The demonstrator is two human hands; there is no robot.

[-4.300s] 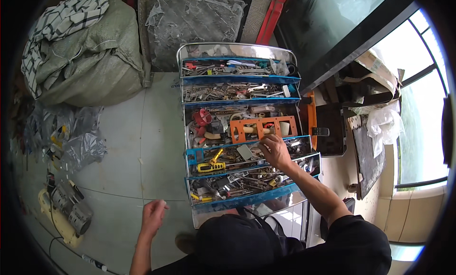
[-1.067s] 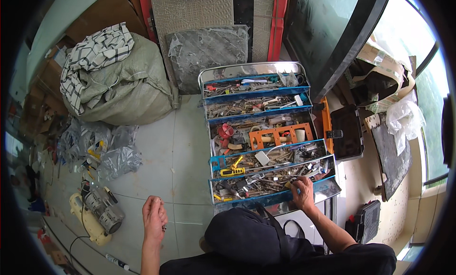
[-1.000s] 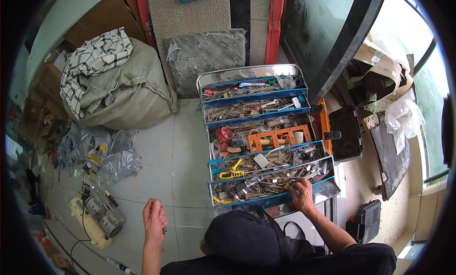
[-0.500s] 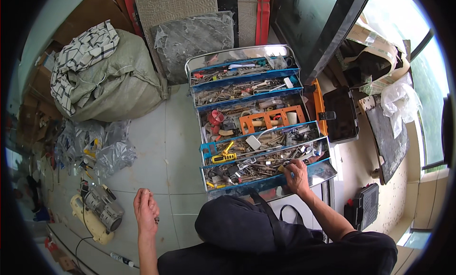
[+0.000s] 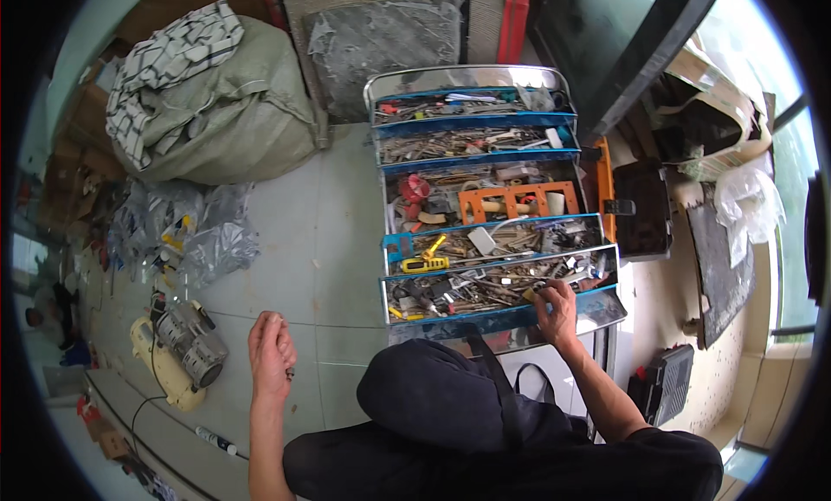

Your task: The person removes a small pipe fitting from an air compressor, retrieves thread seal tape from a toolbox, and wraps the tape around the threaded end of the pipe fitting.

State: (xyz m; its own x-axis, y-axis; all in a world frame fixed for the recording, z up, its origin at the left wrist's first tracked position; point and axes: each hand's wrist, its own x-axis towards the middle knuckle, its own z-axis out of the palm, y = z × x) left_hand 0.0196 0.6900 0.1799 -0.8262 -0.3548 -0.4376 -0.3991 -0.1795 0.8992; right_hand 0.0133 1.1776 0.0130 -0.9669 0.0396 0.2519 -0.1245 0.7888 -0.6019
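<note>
A blue metal cantilever toolbox (image 5: 506, 317) stands opened out before me, its stepped trays full of loose hardware and tools. My right hand (image 5: 557, 312) reaches into the nearest tray, fingers bent together among the small metal parts. By its fingertips is a small yellowish piece (image 5: 530, 295); whether it is gripped cannot be made out. Left of the toolbox, my left hand (image 5: 272, 352) is held closed above the floor tiles. A small dark bit shows at its lower edge, the rest hidden by the fingers. A yellow-and-black tool (image 5: 425, 265) and an orange slotted frame (image 5: 518, 202) lie in the trays.
At the left stand a large stuffed sack (image 5: 260, 124), clear plastic bags (image 5: 221, 250) and a small motor-driven machine (image 5: 190, 345) with a cord. On the right are an open black case (image 5: 642, 211), a closed black case (image 5: 666, 381) and a leaning dark board (image 5: 723, 276).
The whole view has shifted, so the toolbox appears farther right and higher. My right hand stays in the nearest tray with its fingers slightly moved; my left hand remains closed.
</note>
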